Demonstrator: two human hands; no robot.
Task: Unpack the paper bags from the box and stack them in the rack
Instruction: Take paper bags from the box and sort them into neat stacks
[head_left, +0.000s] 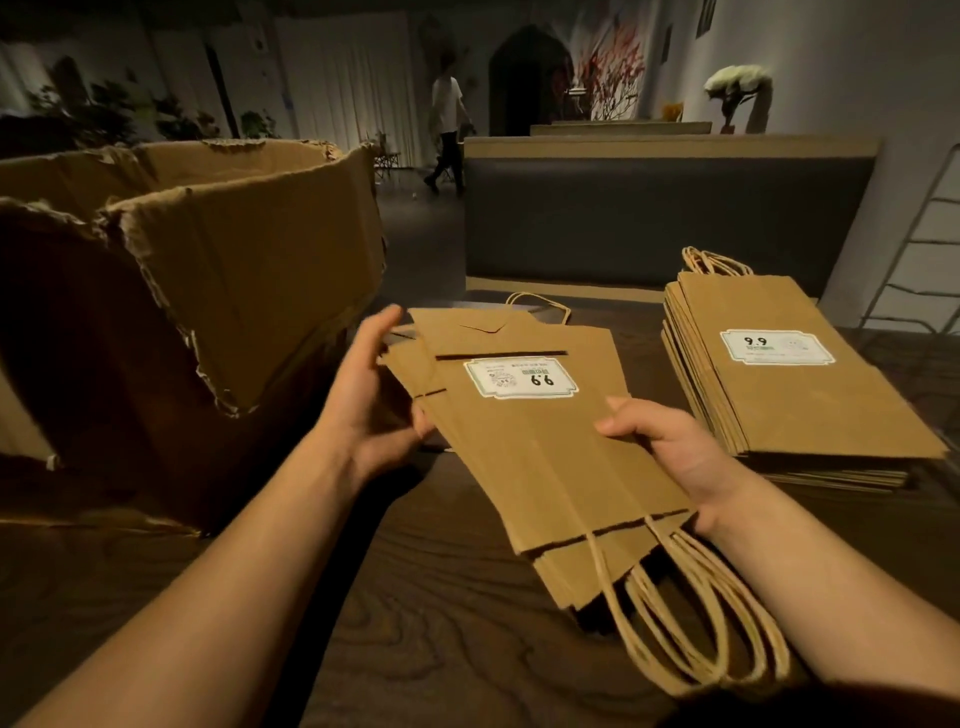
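Brown kraft paper fills the middle of my view: I count two groups of flat bags, one bundle (540, 457) held in my two hands and one finished stack (789, 374) lying on the table to the right. Nearest me, the twisted paper handles (701, 618) of the bundle loop down toward my right forearm; I cannot count the individual bags, since only fanned edges show. My right hand (670, 447) grips the bundle's right edge, thumb curled on top and fingers underneath. My left hand (363, 395) presses with straight fingers against the bundle's left edge, thumb touching the side, so it steadies rather than clamps. The top bag carries one white label (521, 378) with green trim, its "9.9" reading upside down from here, and a folded bottom flap at the far end. The dark wood-grain table (457, 597) shows bare surface in front of me and in a narrow strip between bundle and stack. The stack has its handles pointing away and its label upright; its near corner sits close to my right hand without touching. To the left stands one large cardboard box (218, 270), flaps torn and ragged, its near wall just beside my left wrist. Beyond the table edge is a dark bench back (665, 218), and far off a person (447, 130) walks across the dim room.
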